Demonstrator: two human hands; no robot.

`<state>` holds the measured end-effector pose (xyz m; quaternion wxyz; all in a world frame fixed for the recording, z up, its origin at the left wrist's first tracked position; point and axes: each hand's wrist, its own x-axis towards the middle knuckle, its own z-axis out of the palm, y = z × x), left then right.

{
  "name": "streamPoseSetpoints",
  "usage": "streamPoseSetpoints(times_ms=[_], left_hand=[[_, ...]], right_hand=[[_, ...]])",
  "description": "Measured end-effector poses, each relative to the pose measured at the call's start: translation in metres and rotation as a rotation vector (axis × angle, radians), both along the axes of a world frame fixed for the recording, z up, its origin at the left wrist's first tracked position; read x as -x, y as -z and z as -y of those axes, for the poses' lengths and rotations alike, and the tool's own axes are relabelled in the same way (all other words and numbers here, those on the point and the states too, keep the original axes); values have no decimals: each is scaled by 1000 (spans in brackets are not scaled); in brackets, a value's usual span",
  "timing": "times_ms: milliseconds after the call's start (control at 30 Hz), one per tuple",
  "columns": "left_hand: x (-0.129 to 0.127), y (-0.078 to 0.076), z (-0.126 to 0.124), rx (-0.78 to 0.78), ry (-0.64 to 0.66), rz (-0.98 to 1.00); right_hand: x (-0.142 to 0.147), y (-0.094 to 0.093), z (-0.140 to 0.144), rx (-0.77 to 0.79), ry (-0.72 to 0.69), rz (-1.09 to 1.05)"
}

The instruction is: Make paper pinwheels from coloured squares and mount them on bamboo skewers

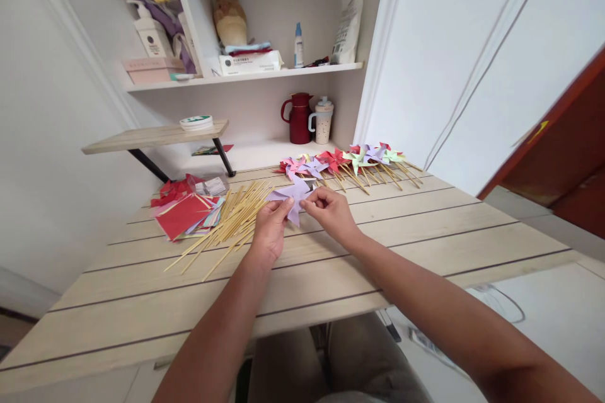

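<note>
A lilac paper pinwheel (pixel 296 192) is held up between my two hands, just above the table, with no stick visible on it. My left hand (pixel 273 221) pinches its left side with thumb and fingers. At its right side, my right hand (pixel 329 209) has thumb and fingertips closed at the paper's edge; whether something small is in that pinch is too small to tell. Left of my hands lies a loose heap of thin wooden sticks (pixel 234 217). Beyond them, finished pinwheels on sticks (pixel 359 160) lie in a row in red, pink, lilac and pale green.
Coloured paper sheets (pixel 182 217) and a clear plastic box (pixel 211 186) lie at the left. Behind them stands a small raised shelf (pixel 158 137) on black legs. A dark red jug (pixel 300 119) and a tumbler (pixel 324 121) stand at the back under the white shelf (pixel 255 75).
</note>
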<state>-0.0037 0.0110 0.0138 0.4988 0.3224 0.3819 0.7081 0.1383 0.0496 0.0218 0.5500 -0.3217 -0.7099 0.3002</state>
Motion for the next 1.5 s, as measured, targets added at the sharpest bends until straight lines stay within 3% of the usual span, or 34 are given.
streamPoseSetpoints(times_ms=[400, 533, 667, 767, 867, 1167, 1367, 1500], left_hand=[[3, 2, -3, -12, -90, -140], [8, 1, -3, -2, -193, -456], [13, 0, -3, -178, -354, -848], [15, 0, -4, -300, -444, -998], [17, 2, -5, -364, -472, -1101], [13, 4, -2, -451, -496, -1322], [12, 4, -2, -471, -517, -1343], [9, 1, 0, -427, -511, -1300]], right_hand=[[1, 3, -1, -27, -14, 10], [-3, 0, -4, -103, 40, -18], [-11, -6, -6, -287, 138, -2], [-16, -9, -7, -388, 175, 57], [-17, -8, -8, -391, 169, 142], [-13, -2, -11, -381, 185, 336], [-13, 0, -12, -383, 113, 308], [-11, 0, -13, -262, 54, 198]])
